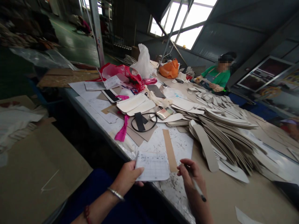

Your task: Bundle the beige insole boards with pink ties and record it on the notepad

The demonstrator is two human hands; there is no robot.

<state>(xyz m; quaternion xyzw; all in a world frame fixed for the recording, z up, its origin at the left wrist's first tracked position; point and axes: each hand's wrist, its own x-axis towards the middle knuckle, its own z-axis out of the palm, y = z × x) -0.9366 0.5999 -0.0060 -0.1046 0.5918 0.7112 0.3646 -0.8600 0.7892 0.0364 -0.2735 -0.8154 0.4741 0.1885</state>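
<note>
My left hand [127,179] is closed on the left edge of a small gridded paper slip [153,166], holding it over the near edge of the work table [224,193]. A metal bangle circles that wrist. My right hand [190,174] is curled around a pen [198,188] whose dark tip points down toward my wrist. A brown cardboard strip [170,154] lies on a white sheet just beyond the slip, between my hands. A long fanned pile of flat beige insole-shaped cutouts [224,133] stretches across the table to the right of my hands.
Farther back lie white insole pieces [135,104], a black loop with a strap [142,122], a phone [111,95], pink ribbon [122,132], red, white and orange bags. A person in a green shirt [216,77] works at the far end. Cardboard [39,174] lies at left.
</note>
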